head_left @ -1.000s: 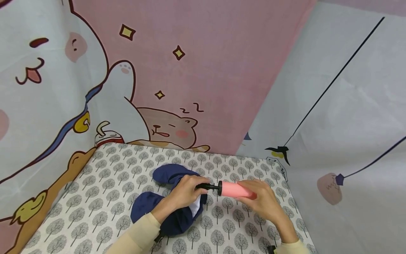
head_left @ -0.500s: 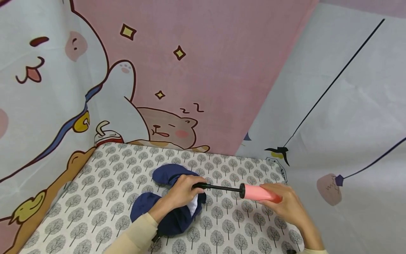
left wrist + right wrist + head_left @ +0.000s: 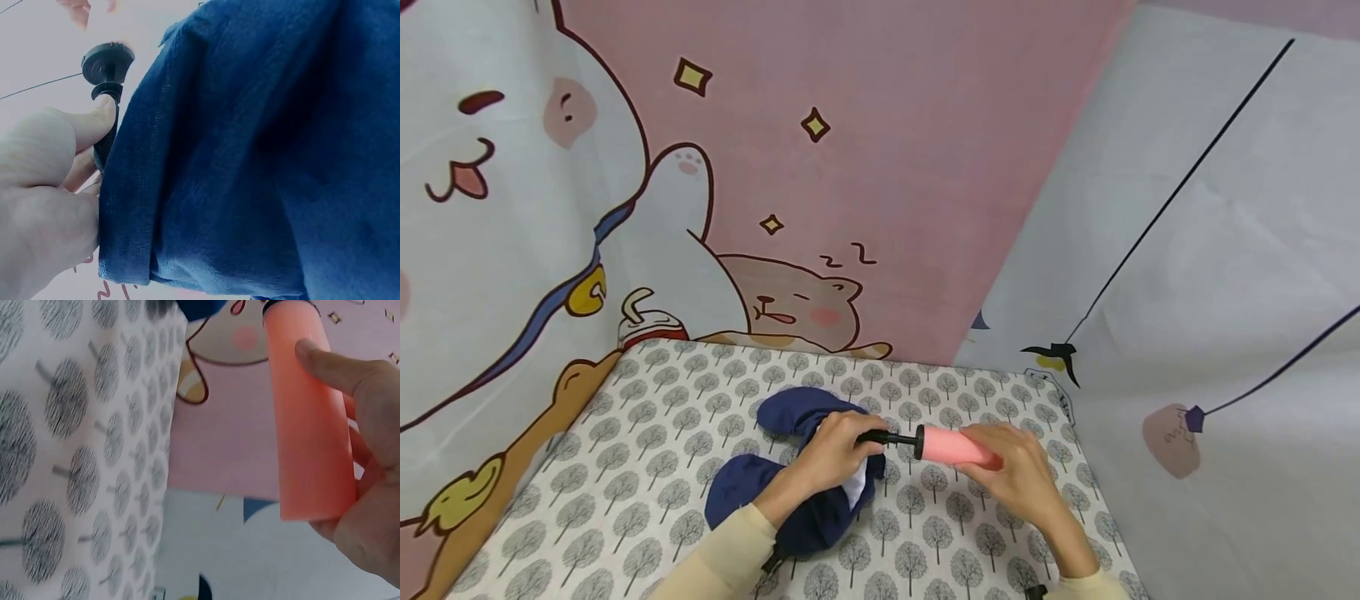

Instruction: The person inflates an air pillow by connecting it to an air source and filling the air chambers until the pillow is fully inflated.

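Note:
A hand pump has a pink barrel [image 3: 951, 447] and a black end [image 3: 876, 437] joined by a black rod. My left hand [image 3: 835, 450] grips the black end beside a navy U-shaped neck pillow [image 3: 812, 517]. In the left wrist view, the thumb of my left hand [image 3: 44, 162] presses on the black part, right against the pillow's blue fabric [image 3: 231, 156], which hides some fingers. My right hand [image 3: 1015, 467] holds the barrel near its far end. In the right wrist view, its thumb and fingers wrap the pink barrel [image 3: 306, 425].
The table is covered by a white cloth [image 3: 625, 467] printed with grey trees. Behind it hangs a pink curtain [image 3: 910, 208] with cartoon animals. A pale curtain [image 3: 1225, 250] rises along the right side. A white lining [image 3: 855, 485] shows at the pillow's opening.
My right hand first drew the pink barrel to the right, baring the long black rod, then slid it back left toward my left hand. The left hand and pillow stay nearly in place.

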Motion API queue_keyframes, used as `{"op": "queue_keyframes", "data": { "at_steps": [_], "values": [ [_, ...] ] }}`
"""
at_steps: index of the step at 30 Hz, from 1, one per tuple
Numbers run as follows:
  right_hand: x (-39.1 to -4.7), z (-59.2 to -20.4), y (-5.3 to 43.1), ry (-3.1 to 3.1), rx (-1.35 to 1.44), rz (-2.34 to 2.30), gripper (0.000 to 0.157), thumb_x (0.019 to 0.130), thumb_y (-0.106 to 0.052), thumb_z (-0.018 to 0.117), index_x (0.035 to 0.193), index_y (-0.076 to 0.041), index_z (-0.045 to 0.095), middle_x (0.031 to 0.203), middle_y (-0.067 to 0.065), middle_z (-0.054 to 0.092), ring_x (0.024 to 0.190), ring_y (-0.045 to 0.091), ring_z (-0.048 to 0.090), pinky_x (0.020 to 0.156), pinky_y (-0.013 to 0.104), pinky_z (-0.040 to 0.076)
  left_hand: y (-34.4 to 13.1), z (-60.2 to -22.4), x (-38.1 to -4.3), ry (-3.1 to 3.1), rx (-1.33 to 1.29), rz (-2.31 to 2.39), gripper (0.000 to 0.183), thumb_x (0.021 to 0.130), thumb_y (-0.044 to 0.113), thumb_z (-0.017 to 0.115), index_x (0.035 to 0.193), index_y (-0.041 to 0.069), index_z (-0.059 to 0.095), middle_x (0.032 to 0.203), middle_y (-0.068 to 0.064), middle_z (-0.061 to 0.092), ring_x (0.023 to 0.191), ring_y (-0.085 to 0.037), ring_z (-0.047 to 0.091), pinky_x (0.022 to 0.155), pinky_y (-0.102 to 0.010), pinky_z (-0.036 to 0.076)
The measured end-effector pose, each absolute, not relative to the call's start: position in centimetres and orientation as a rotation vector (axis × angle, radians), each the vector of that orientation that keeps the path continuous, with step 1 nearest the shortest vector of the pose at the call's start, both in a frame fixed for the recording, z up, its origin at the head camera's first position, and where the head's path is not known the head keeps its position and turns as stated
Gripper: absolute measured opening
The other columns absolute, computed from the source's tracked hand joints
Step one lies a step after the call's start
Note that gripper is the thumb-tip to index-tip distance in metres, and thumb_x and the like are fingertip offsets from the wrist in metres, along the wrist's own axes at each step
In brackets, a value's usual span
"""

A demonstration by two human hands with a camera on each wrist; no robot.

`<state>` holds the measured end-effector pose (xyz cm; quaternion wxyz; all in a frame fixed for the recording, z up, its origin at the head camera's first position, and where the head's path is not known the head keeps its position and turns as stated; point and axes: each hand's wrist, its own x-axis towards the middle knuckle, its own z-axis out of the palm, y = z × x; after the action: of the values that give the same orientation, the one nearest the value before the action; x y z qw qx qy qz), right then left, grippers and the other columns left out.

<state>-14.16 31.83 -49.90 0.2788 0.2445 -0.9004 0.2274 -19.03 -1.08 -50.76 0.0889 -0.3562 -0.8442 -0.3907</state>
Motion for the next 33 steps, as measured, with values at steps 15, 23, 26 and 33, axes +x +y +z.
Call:
{"op": "queue_keyframes", "data": {
  "at_steps": [15,23,26,33],
  "values": [
    [-14.2,-49.9,31.4,-2.486,0.681,0.580,0.059,0.070,-0.027,0.108,0.124,-0.014,0.086,0.120,0.003,0.088,0.109,0.026,0.083,0.098,0.055,0.062,-1.2,-50.6,-19.0,-2.537,-1.101,-1.219,0.032,0.101,0.011,0.084,0.133,0.011,0.083,0.131,-0.012,0.084,0.096,-0.017,0.078,0.079,-0.022,0.054],
    [-13.6,-49.4,35.6,-2.517,0.708,0.597,0.063,0.071,-0.020,0.107,0.129,-0.021,0.086,0.123,-0.003,0.087,0.108,0.025,0.083,0.098,0.049,0.061,-1.7,-50.6,-19.1,-2.571,-1.112,-1.208,0.034,0.103,0.015,0.083,0.137,0.012,0.082,0.135,-0.012,0.083,0.076,0.000,0.063,0.077,-0.021,0.052],
    [-13.2,-49.0,37.3,-2.537,0.645,0.591,0.065,0.068,-0.018,0.108,0.129,-0.024,0.086,0.122,-0.004,0.087,0.110,0.029,0.082,0.103,0.042,0.057,-2.0,-50.7,-19.2,-2.579,-1.104,-1.210,0.035,0.103,0.016,0.083,0.138,0.011,0.081,0.136,-0.013,0.083,0.067,0.005,0.053,0.077,-0.021,0.051],
    [-12.7,-48.3,39.2,-2.643,0.483,0.577,0.064,0.071,-0.023,0.108,0.130,-0.022,0.086,0.126,-0.002,0.087,0.113,0.027,0.078,0.102,0.042,0.053,-2.2,-50.7,-19.4,-2.576,-1.114,-1.231,0.034,0.104,0.015,0.081,0.138,0.010,0.081,0.134,-0.014,0.083,0.060,0.006,0.044,0.075,-0.021,0.049]
  ]
}}
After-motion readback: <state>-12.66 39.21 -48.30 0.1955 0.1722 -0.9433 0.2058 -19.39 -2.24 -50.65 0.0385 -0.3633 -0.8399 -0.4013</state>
